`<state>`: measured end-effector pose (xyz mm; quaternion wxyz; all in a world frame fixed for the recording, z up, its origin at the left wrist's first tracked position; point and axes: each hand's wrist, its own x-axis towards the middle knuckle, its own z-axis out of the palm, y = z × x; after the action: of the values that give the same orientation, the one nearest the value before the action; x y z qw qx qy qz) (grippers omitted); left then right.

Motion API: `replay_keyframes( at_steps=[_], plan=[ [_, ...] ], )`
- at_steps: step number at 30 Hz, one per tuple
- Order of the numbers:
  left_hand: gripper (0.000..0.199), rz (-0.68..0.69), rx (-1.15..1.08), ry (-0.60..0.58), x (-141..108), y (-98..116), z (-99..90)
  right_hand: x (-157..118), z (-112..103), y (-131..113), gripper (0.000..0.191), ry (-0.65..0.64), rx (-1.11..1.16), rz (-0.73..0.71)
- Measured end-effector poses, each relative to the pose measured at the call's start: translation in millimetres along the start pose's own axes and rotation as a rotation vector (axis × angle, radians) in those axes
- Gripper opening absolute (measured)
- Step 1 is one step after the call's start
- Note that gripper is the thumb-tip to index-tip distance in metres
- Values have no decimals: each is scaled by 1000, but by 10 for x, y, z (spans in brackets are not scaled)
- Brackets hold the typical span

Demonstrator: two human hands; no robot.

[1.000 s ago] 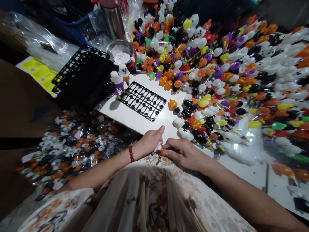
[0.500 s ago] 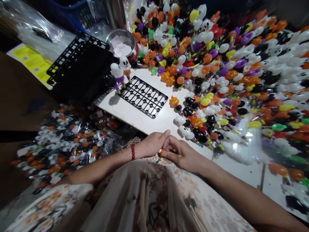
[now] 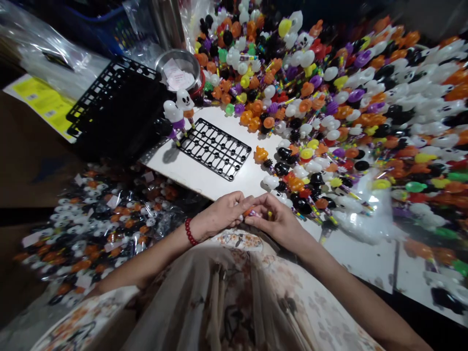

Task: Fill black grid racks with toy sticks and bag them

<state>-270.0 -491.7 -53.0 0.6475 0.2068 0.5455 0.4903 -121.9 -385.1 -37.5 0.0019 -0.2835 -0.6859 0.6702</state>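
Close to my body, just off the table's near edge, my left hand (image 3: 224,213) and my right hand (image 3: 275,219) meet around one Halloween figure stick (image 3: 252,213). A bit of orange, a patterned purple-white shaft and a yellow end show between the fingers; its head is hidden in my left hand. Both hands are closed on it. Beyond them a black plastic grid rack (image 3: 215,155) stands on the white table. At its left end a white ghost figure (image 3: 172,113), a skull figure (image 3: 185,101) and a dark figure stand upright.
Loose figure sticks (image 3: 307,105) heap across the back and right. A clear plastic bag (image 3: 360,222) lies at the right. Stacked black racks (image 3: 113,102) and a metal bowl (image 3: 161,63) with paper slips sit back left. Bagged figures (image 3: 109,219) lie below the table, left.
Both hands have risen slightly. More of the figure stick's patterned shaft and its yellow end now show between the fingers. The view has shifted a little; the rack and figures stay put.
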Motion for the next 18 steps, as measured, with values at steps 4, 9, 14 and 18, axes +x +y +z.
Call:
replay_keyframes(
  at_steps=[4,9,14,18],
  plan=[
    [50,17,-167,-11,-5,18,-3,1,-64,-57,37,-18,60,-32],
    [41,39,-143,25,-11,27,-24,-8,-132,-18,41,9,105,-1],
    [32,100,24,127,-45,32,-67,-9,-206,24,39,56,131,-21],
    [22,350,175,187,-53,29,-70,-11,-201,11,34,55,135,-26]
  ],
)
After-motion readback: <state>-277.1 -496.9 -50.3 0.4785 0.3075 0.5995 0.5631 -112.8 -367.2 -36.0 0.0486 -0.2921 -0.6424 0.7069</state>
